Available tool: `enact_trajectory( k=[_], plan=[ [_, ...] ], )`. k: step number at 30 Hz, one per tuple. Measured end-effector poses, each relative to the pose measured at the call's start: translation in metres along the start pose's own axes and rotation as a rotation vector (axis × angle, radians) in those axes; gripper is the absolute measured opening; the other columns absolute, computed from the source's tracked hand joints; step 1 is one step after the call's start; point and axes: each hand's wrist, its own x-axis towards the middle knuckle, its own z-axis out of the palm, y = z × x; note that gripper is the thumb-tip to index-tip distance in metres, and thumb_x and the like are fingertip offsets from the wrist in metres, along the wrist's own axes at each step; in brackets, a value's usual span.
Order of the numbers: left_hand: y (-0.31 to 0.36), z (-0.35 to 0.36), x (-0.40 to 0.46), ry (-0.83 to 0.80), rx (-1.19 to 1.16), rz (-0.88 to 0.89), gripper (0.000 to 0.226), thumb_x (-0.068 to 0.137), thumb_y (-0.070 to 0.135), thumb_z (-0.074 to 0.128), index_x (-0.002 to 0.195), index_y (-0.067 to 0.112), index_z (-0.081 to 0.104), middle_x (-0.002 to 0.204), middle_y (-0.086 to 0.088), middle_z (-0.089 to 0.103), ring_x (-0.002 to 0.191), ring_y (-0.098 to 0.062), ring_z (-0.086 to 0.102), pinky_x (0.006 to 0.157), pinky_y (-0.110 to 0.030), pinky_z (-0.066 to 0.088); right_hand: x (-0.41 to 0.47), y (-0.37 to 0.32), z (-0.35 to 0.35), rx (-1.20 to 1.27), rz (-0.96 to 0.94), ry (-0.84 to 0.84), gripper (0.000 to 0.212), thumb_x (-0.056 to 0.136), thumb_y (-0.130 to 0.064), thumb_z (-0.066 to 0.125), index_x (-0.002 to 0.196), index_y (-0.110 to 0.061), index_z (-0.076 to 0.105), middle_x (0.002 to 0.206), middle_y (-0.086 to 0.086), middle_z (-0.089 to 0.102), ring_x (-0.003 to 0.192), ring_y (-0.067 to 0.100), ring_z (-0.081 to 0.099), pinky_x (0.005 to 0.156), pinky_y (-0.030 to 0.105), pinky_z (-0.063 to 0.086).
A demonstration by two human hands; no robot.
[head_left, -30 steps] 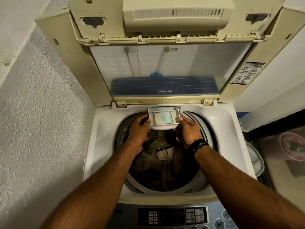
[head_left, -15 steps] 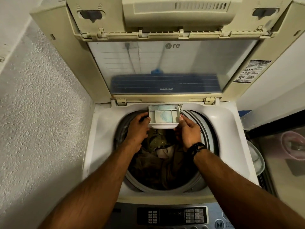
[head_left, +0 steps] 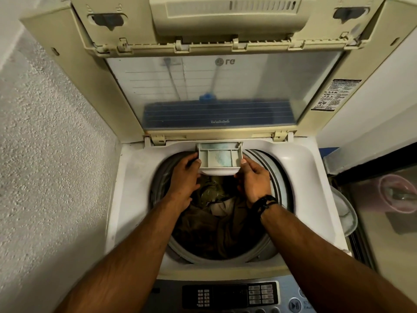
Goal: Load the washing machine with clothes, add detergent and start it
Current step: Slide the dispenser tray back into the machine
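Your left hand (head_left: pixel 185 177) and right hand (head_left: pixel 253 179) each grip the detergent drawer (head_left: pixel 220 158), centre frame, above the clothes (head_left: pixel 214 222).

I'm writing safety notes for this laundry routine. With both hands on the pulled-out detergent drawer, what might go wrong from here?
1. The detergent drawer hangs out over the drum; tilting it may spill its pale blue powder onto the clothes.
2. The left hand and right hand grip its sides, so fingers might get pinched on closing.
3. The raised lid stands right above both forearms and could drop.
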Motion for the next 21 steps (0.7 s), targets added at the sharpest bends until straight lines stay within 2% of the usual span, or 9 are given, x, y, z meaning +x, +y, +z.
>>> enact_trajectory(
  k=[4,7,9,11,14,15,18,19,21],
  plan=[
    [0.003,0.001,0.002,-0.004,-0.025,-0.012,0.036,0.099,0.035,0.050,0.135,0.036,0.052,0.123,0.001,0.060,0.108,-0.015,0.058,0.084,-0.034,0.050,0.002,0.004,0.002,-0.025,-0.028,0.019,0.032,0.098,-0.035,0.060,0.127,-0.023,0.067,0.098,0.005,0.074,0.092,0.025,0.068,0.089,0.043,0.055],
    [0.001,0.001,0.003,0.002,-0.031,-0.015,0.036,0.099,0.036,0.050,0.135,0.037,0.052,0.126,0.002,0.059,0.110,-0.015,0.058,0.080,-0.032,0.050,0.002,0.002,0.004,-0.044,-0.040,0.021,0.034,0.099,-0.032,0.059,0.129,-0.020,0.066,0.096,0.001,0.073,0.089,0.019,0.066,0.092,0.043,0.054],
    [0.000,0.001,0.003,0.009,-0.035,-0.010,0.036,0.099,0.036,0.050,0.135,0.036,0.051,0.127,0.002,0.059,0.110,-0.016,0.058,0.081,-0.033,0.051,0.002,0.001,0.003,-0.081,-0.064,0.007,0.035,0.099,-0.032,0.057,0.132,-0.021,0.064,0.107,-0.003,0.073,0.101,0.015,0.067,0.100,0.041,0.052],
    [-0.002,0.002,0.005,0.007,-0.035,-0.011,0.035,0.099,0.036,0.049,0.134,0.037,0.051,0.126,0.001,0.060,0.108,-0.015,0.058,0.072,-0.029,0.048,0.000,0.000,0.002,-0.118,-0.085,-0.009,0.036,0.101,-0.030,0.055,0.135,-0.021,0.061,0.116,-0.004,0.071,0.111,0.012,0.065,0.105,0.037,0.049],
    [-0.003,0.002,0.006,0.004,-0.042,-0.015,0.034,0.100,0.036,0.048,0.133,0.037,0.051,0.123,0.001,0.060,0.105,-0.014,0.059,0.065,-0.026,0.044,0.000,0.001,0.002,-0.127,-0.099,-0.002,0.037,0.102,-0.030,0.053,0.137,-0.022,0.060,0.112,-0.007,0.071,0.107,0.009,0.064,0.101,0.032,0.050],
    [-0.004,0.003,0.008,0.006,-0.042,-0.012,0.033,0.099,0.036,0.049,0.133,0.036,0.052,0.123,0.001,0.060,0.105,-0.014,0.059,0.065,-0.026,0.044,0.001,0.001,0.003,-0.129,-0.092,0.003,0.037,0.102,-0.030,0.053,0.137,-0.022,0.058,0.109,-0.008,0.070,0.101,0.007,0.064,0.095,0.029,0.051],
    [-0.004,0.006,0.012,0.030,-0.013,-0.020,0.033,0.097,0.038,0.049,0.130,0.032,0.052,0.122,-0.001,0.060,0.107,-0.018,0.059,0.066,-0.028,0.046,0.008,-0.001,0.007,-0.110,-0.020,0.004,0.037,0.103,-0.031,0.050,0.139,-0.023,0.056,0.084,-0.004,0.063,0.070,0.010,0.056,0.064,0.026,0.049],
    [-0.004,0.007,0.013,0.035,0.002,-0.027,0.033,0.097,0.038,0.049,0.129,0.030,0.052,0.122,-0.003,0.060,0.107,-0.020,0.059,0.066,-0.029,0.046,0.010,-0.002,0.008,-0.104,0.015,0.003,0.037,0.103,-0.032,0.050,0.139,-0.024,0.055,0.078,-0.002,0.061,0.065,0.012,0.053,0.058,0.027,0.047],
    [-0.002,0.011,0.015,0.031,0.038,-0.052,0.032,0.096,0.040,0.046,0.124,0.026,0.053,0.115,-0.005,0.062,0.100,-0.021,0.059,0.064,-0.029,0.045,0.012,-0.001,0.010,-0.104,0.042,-0.002,0.036,0.102,-0.034,0.051,0.137,-0.024,0.056,0.076,-0.003,0.059,0.064,0.014,0.053,0.058,0.030,0.048]
  ],
)
